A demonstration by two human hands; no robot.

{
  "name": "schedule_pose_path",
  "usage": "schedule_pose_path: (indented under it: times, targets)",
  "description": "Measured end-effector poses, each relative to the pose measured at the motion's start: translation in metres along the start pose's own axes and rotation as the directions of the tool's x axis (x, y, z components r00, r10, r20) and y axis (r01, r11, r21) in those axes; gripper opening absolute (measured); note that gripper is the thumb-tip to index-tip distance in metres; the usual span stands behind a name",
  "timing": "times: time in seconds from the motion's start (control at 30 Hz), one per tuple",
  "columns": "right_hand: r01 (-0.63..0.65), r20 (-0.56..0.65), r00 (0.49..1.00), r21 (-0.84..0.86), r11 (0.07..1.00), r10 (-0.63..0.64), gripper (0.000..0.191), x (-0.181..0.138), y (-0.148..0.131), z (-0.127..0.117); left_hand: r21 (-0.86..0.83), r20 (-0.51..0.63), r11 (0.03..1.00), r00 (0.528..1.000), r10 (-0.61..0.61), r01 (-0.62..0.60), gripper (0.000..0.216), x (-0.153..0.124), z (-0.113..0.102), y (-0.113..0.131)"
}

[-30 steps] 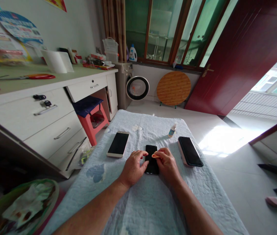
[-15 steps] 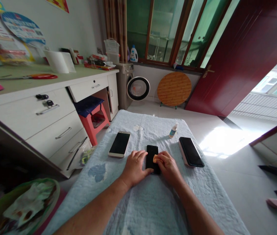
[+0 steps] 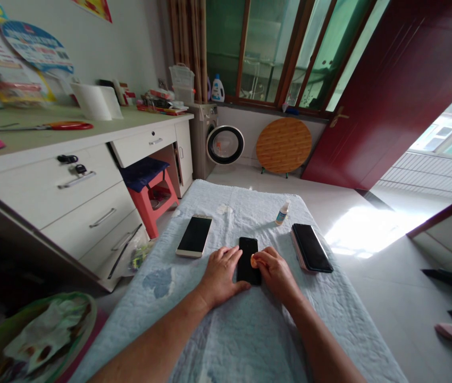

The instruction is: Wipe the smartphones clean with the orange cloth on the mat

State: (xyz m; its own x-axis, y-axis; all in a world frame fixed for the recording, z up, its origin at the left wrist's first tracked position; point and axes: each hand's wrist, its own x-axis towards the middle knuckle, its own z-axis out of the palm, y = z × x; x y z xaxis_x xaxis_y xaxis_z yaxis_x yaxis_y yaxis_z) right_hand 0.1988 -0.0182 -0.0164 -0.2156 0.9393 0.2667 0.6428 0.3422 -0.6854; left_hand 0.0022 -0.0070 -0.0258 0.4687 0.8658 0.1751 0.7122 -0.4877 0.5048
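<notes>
The right hand (image 3: 273,266) pinches an orange scrap (image 3: 253,260), perhaps cloth, over the middle phone (image 3: 248,247); the spread left hand (image 3: 221,272) touches it.

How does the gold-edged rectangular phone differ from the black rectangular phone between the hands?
The gold-edged phone has pale end borders; the black phone looks dark throughout. The gold-edged phone lies untouched; the left hand touches the black phone. Both lie flat, dark screens up.

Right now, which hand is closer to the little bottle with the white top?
The right. The right hand is just on the near side of the little bottle; the left hand is farther off, at the middle phone's left edge.
</notes>
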Motion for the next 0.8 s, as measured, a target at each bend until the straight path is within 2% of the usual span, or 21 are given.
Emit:
schedule_pose_path:
  times: [0.1, 0.33, 0.53, 0.7, 0.8]
  targets:
    - [0.003, 0.009, 1.000, 0.005, 1.000, -0.003, 0.020, -0.001, -0.006, -0.002, -0.005, 0.003, 1.000, 1.000, 0.002, -0.002, 0.082, 0.001, -0.001, -0.001]
    - [0.084, 0.172, 0.981, 0.036, 0.996, -0.089, 0.021, -0.004, -0.020, -0.004, -0.006, 0.026, 1.000, 1.000, 0.009, -0.009, 0.082, 0.002, -0.002, -0.003]
    - [0.117, 0.216, 0.972, -0.081, 0.990, -0.097, 0.019, 0.005, -0.020, -0.010, -0.024, 0.041, 1.000, 0.999, 0.005, -0.004, 0.079, 0.002, -0.007, 0.001]
    - [0.086, 0.195, 0.979, -0.168, 0.982, -0.052, 0.018, 0.029, -0.008, -0.011, -0.020, 0.046, 1.000, 0.999, 0.006, -0.005, 0.076, 0.001, -0.007, 0.002]
    - [0.035, 0.103, 0.995, -0.253, 0.967, -0.009, 0.017, 0.048, 0.006, -0.006, -0.028, 0.041, 1.000, 0.999, 0.010, -0.009, 0.077, 0.001, -0.008, 0.004]
